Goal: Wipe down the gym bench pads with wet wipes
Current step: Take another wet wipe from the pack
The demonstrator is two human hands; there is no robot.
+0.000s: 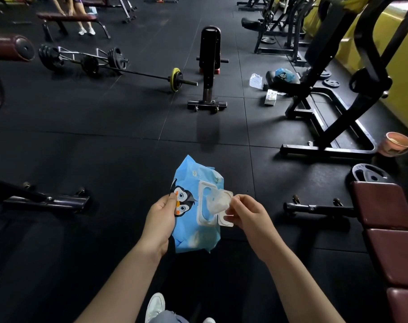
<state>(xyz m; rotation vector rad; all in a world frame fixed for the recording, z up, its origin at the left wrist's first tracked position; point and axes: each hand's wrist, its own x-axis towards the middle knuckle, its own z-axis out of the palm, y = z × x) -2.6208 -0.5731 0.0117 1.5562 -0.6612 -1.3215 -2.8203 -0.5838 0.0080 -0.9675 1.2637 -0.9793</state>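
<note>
You stand on the black rubber floor (pixel 105 148) of a gym and you hold a blue pack of wet wipes (pixel 193 206) in the air in front of you, above the floor. Your left hand (pixel 159 220) grips the left edge of the pack, with the thumb on the penguin picture. The white plastic lid (pixel 226 220) of the pack is open and folded to the right side. Your right hand (pixel 247 214) pinches a white wipe (pixel 218 202) that comes out of the opening of the pack, so both hands are closed on something and they are near each other. The bench (pixel 385 229) with dark red pads is at the right edge of the view, just beside your right arm, and no hand touches it. A weight plate (pixel 368 174) lies on the floor behind the far end of this bench. Further away on the floor you see a barbell (pixel 137 73) with a yellow plate, an upright black bench (pixel 208 66) in the middle, and a black machine frame (pixel 326 101) at the right. A second blue pack (pixel 284 74) lies on the seat of that machine. At the far left corner, the legs of another person (pixel 81 15) show behind a dark red bench.
</note>
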